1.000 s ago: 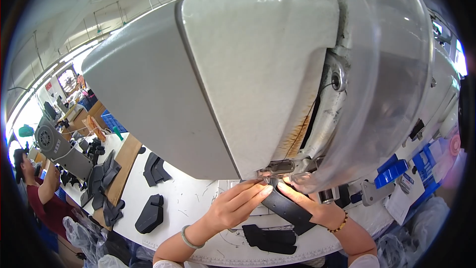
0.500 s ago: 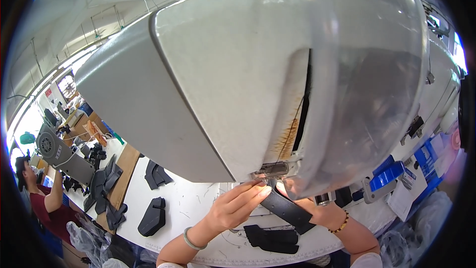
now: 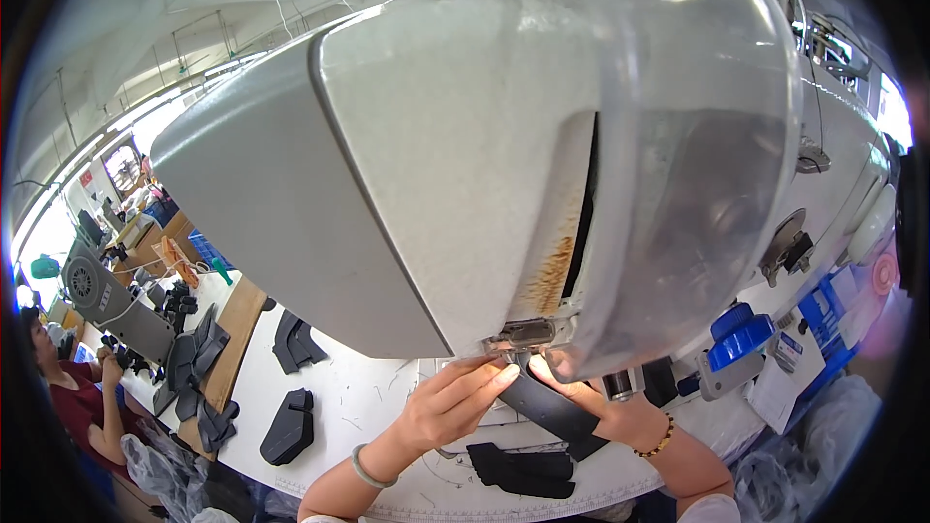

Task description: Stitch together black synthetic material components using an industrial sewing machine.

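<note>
Under the head of a large grey sewing machine (image 3: pixel 465 155), both hands are at a curved black strap-like piece (image 3: pixel 544 405) with small holes along it. My left hand (image 3: pixel 448 405) pinches its far end beside the needle area, fingers pressed together. My right hand (image 3: pixel 625 418) grips the piece from the right, one finger stretched along its edge toward the needle; its other fingers are partly hidden. The needle tip and the exact stitching point cannot be made out. Just in front of the hands, a flat black cut piece (image 3: pixel 523 470) lies on the white table (image 3: pixel 368 426).
Black pieces (image 3: pixel 288 426) lie to the left on the table, more (image 3: pixel 199 358) beyond a wooden edge. At far left a person (image 3: pixel 82 397) sits near another grey machine (image 3: pixel 116 300). A blue-topped device (image 3: pixel 738 339) stands at right, with plastic bags (image 3: pixel 833 446) below.
My view has shifted slightly, so the machine and table sit differently in the picture. Both hands keep their hold on the strap piece near the needle. The person at far left has moved their arms.
</note>
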Action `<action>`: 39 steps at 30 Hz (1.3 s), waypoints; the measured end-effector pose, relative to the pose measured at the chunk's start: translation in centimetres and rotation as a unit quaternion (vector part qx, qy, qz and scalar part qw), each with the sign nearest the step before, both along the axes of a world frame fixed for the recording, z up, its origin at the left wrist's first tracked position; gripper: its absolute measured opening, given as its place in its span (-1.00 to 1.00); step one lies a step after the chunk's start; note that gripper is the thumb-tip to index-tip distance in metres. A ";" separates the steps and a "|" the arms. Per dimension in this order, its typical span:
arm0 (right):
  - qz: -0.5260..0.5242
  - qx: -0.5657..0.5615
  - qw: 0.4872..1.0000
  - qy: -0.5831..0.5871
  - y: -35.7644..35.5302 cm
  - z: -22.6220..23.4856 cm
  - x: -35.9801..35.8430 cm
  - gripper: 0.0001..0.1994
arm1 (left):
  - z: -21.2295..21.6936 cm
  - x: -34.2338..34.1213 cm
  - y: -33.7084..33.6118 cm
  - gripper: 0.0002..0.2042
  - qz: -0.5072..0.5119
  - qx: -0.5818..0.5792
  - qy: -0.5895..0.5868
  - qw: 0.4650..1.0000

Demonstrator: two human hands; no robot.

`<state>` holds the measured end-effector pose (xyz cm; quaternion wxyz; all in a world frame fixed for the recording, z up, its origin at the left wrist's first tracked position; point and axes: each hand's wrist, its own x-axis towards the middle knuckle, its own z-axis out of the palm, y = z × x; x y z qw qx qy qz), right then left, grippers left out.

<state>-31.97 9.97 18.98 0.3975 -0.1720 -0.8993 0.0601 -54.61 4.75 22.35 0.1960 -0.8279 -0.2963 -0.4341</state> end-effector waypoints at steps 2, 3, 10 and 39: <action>-0.007 -0.001 1.000 -0.016 0.2 -0.1 0.1 -0.67 | 0.0 0.0 0.1 -0.60 0.005 -0.014 -0.005 1.000; -0.015 0.003 0.999 -0.030 0.1 0.0 0.2 -0.54 | 0.1 0.1 0.0 -0.60 0.006 -0.011 -0.004 1.000; -0.028 0.050 0.996 -0.061 -0.3 1.5 0.3 -0.50 | 0.0 0.5 0.0 -0.61 0.013 0.011 -0.041 0.999; -0.074 0.296 0.834 -0.460 1.6 0.4 2.5 -0.49 | 0.1 1.0 -0.4 -0.65 0.067 0.015 0.001 0.998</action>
